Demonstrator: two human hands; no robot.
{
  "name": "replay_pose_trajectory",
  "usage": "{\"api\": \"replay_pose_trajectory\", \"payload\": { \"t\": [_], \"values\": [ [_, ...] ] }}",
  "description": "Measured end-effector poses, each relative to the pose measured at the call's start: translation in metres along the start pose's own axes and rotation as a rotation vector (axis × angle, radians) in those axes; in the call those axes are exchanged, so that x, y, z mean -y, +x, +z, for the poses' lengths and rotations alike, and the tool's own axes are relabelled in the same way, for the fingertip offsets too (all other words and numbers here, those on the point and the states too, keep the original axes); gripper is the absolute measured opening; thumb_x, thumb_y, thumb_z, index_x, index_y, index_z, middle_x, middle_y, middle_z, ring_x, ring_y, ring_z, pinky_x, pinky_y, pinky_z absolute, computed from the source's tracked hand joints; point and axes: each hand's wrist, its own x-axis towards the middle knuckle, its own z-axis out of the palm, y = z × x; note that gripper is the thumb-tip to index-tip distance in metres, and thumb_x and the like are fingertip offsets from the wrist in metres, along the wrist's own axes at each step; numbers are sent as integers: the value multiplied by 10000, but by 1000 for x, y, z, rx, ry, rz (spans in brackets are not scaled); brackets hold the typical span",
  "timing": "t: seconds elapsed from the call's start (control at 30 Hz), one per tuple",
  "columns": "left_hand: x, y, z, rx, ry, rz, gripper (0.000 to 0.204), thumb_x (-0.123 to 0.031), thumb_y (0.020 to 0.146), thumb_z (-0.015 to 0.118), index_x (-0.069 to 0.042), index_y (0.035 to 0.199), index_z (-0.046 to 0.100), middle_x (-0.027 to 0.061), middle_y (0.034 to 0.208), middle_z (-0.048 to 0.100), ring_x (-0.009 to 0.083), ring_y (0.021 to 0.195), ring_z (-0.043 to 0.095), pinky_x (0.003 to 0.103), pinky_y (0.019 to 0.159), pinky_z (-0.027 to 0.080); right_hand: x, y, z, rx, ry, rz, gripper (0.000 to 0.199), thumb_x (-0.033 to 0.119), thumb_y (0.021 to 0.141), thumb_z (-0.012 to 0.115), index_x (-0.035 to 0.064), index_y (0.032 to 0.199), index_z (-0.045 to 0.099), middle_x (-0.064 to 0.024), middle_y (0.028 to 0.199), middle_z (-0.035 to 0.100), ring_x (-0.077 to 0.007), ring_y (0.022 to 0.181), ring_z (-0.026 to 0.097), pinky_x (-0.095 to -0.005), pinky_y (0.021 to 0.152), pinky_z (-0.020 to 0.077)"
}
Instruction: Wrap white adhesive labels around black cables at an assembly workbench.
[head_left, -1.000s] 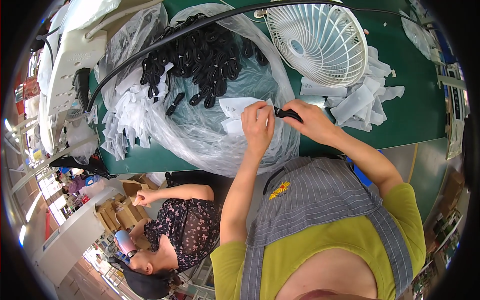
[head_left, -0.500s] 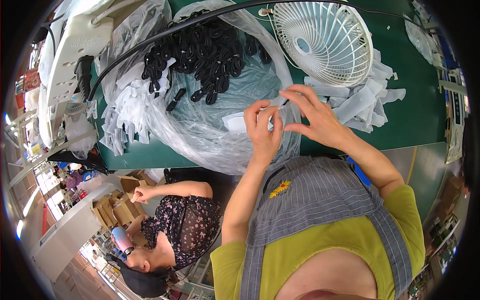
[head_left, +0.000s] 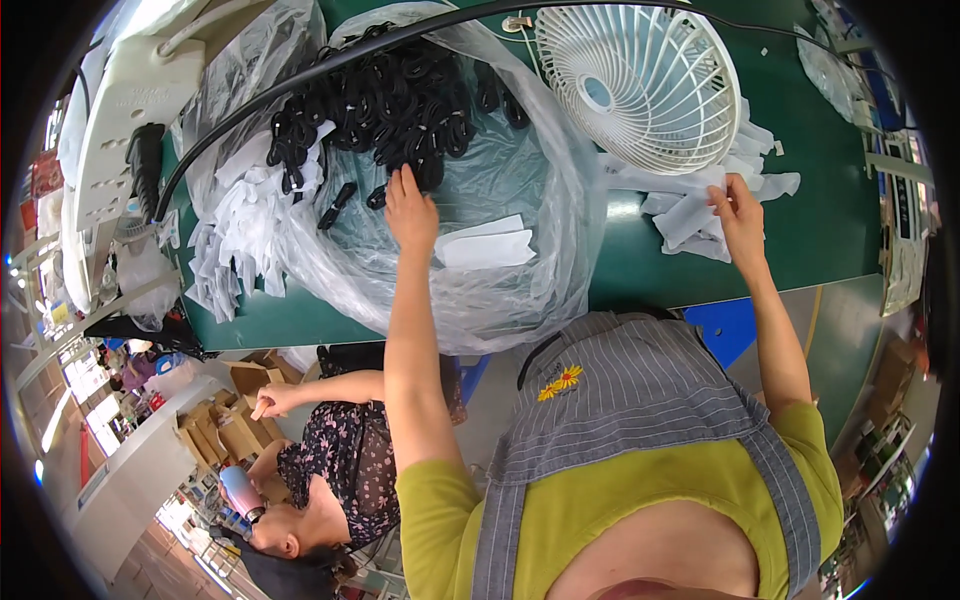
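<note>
"So, going from the biggest thing down, what do we have?"

"We have the green surface (head_left: 830, 230), then the spread clear plastic bag (head_left: 572, 200) on it, and the white fan guard (head_left: 640, 90) to the bag's right. Our heap of black cords (head_left: 395, 105) lies inside the bag, toward its far side. The translucent sleeves (head_left: 690, 222) pile up by the guard's near edge."

"And what changes for us?"

"Our hands part. Half a second ago they meet over the bag's near right side with a small piece between them; now nothing joins them. We see the left hand (head_left: 412, 215) over at the heap, its fingers straight and held close together, tips at the cords' near edge. We see nothing gripped in it, though the palm faces down."

"And the right hand (head_left: 742, 225)?"

"It reaches the sleeves, thumb and fingers curled at the edge of one. We cannot tell whether it pinches it or is letting go."

"What does that mean for our work?"

"We judge that the joint handling of that piece is over, with each hand at its own pile. Two white strips (head_left: 487, 250) lie uncovered in the bag, and one loose cord bundle (head_left: 338, 205) sits apart from the heap."
</note>
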Motion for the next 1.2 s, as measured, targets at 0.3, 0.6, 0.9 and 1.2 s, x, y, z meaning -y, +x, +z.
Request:
{"api": "replay_pose_trajectory", "payload": {
  "t": [0.3, 0.6, 0.9, 1.2],
  "values": [
    [0, 13, -14, -56, 229, 6, 346, -131, 787, 675, -81, 1118, 587, 74, 988, 568, 274, 934, 566, 425, 753, 465, 80, -12, 61, 322, 51, -454, 239, 7, 913, 543, 50, 1144, 589, -125, 1070, 603, -277, 948, 614, -345, 790, 484],
    [-108, -50, -69, 188, -1611, -508, 297, -10, 934, 515, -9, 1226, 574, 65, 1127, 618, 139, 969, 612, 283, 702, 523, 101, 14, 160, 1024, 503, 36, 262, 191, 952, 579, 29, 1157, 576, -64, 892, 659, -134, 784, 642, -283, 683, 516],
    [-89, -60, 12, 146, -152, 108, 183, -103, 768, 692, -90, 940, 631, 80, 978, 599, 274, 955, 556, 435, 846, 401, 76, -1, 134, 715, 249, 59, 205, 199, 962, 570, 21, 1064, 582, -22, 774, 613, -98, 625, 559, -262, 574, 455],
    [-59, -27, -60, -184, -938, -490, 112, -101, 902, 625, -44, 856, 540, 36, 779, 574, 121, 688, 545, 272, 593, 428, 68, -9, 125, 588, 329, 97, 251, 230, 967, 568, 5, 1078, 572, -65, 759, 617, -150, 644, 589, -315, 613, 461]
  ]
}}
